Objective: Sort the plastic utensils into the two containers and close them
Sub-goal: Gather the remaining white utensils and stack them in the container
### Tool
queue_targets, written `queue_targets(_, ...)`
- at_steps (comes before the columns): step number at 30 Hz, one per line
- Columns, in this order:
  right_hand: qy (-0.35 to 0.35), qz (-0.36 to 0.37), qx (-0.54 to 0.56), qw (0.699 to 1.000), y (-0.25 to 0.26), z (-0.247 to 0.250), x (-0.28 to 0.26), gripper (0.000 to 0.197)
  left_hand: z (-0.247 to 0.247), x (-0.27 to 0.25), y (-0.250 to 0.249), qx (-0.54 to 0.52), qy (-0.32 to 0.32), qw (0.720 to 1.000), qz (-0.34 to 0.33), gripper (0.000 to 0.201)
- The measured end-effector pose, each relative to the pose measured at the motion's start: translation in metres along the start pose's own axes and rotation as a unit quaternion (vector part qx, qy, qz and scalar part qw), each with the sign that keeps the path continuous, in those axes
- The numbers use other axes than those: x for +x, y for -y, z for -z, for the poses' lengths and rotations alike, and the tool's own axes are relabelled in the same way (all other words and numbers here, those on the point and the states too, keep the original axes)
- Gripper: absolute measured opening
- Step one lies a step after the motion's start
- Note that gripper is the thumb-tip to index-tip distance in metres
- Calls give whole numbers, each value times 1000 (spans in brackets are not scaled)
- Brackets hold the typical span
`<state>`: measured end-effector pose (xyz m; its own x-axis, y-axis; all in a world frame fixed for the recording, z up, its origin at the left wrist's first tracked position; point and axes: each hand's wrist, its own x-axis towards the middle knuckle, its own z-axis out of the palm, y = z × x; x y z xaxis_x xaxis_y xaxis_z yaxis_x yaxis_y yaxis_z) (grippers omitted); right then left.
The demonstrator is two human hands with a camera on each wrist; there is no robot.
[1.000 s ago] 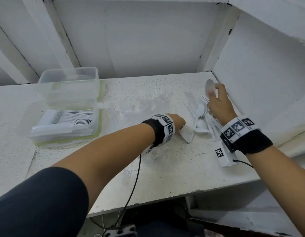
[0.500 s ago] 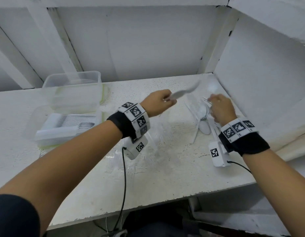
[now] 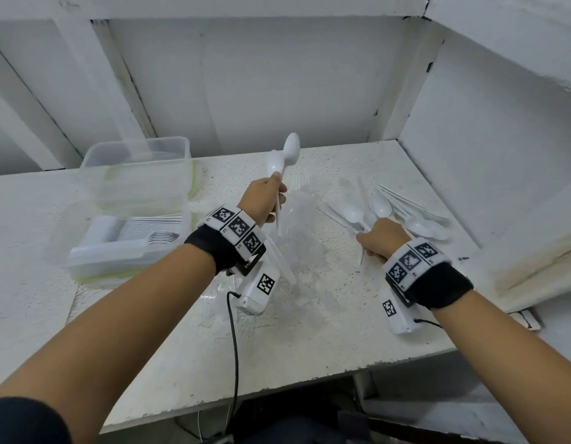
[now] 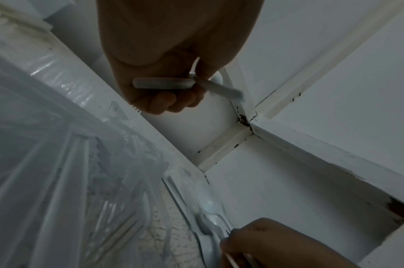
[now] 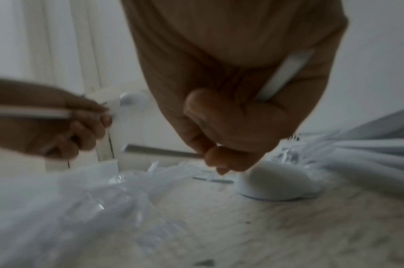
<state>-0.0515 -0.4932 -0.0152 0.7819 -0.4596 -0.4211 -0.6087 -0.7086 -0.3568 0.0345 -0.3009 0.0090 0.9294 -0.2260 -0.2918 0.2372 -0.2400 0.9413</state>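
Observation:
My left hand [image 3: 262, 203] is raised above the table and grips two white plastic spoons [image 3: 290, 152] by the handles, bowls pointing up; the left wrist view shows the handles [image 4: 164, 83] across my curled fingers. My right hand [image 3: 377, 241] is low at the right and grips white spoon handles [image 5: 286, 74], with two bowls [image 3: 353, 213] sticking out ahead of it. More white spoons [image 3: 420, 224] lie loose on the table behind it. At the left stand an empty clear container [image 3: 137, 169] and, in front of it, a clear container [image 3: 85, 251] holding stacked utensils.
Clear plastic utensils [image 3: 298, 232] lie scattered in the middle of the white table [image 3: 310, 341], between my hands. White walls close in at the back and right. A cable hangs from the left wrist camera over the table's front edge.
My left hand has lifted off the table with spoons and turned them upright. My right hand has come down from the back corner to the pile and drawn nearer, gripping spoon handles.

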Motion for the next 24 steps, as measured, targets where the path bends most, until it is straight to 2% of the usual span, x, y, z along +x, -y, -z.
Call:
queue_targets(2, 34, -31, 147, 988, 1, 2, -8, 24, -4, -1, 1, -50, 12, 998, 36, 36)
queue_targets(5, 109, -75, 339, 931, 1, 8, -19, 21, -11, -3, -1, -103, 22, 992, 70, 35)
queue_targets(8, 167, -84, 420, 888, 1, 15, -27, 22, -19, -2, 0, -120, 30, 990, 73, 32)
queue_targets(11, 168, -76, 461, 868, 0, 20, -32, 24, -28, 2, 2, -95, 34, 992, 69, 30)
queue_targets(13, 153, -66, 492, 854, -2, 22, -31, 24, -35, 6, 2, -32, 34, 998, 51, 28)
queue_targets(15, 140, -64, 513, 845, -5, 23, -27, 22, -41, 10, 3, 80, 48, 996, -2, 28)
queue_targets(17, 122, -71, 510, 849, -8, 23, -22, 18, -46, 17, 4, 212, 76, 973, -56, 26)
queue_targets(19, 101, -85, 511, 850, -12, 25, -14, 18, -53, 24, 2, 303, 113, 944, -65, 22)
queue_targets(21, 76, -101, 518, 846, -16, 27, -8, 22, -59, 32, -2, 333, 140, 931, -55, 17)
queue_targets(24, 36, -109, 526, 843, -20, 33, -4, 23, -72, 42, -9, 370, 163, 912, -75, 20)
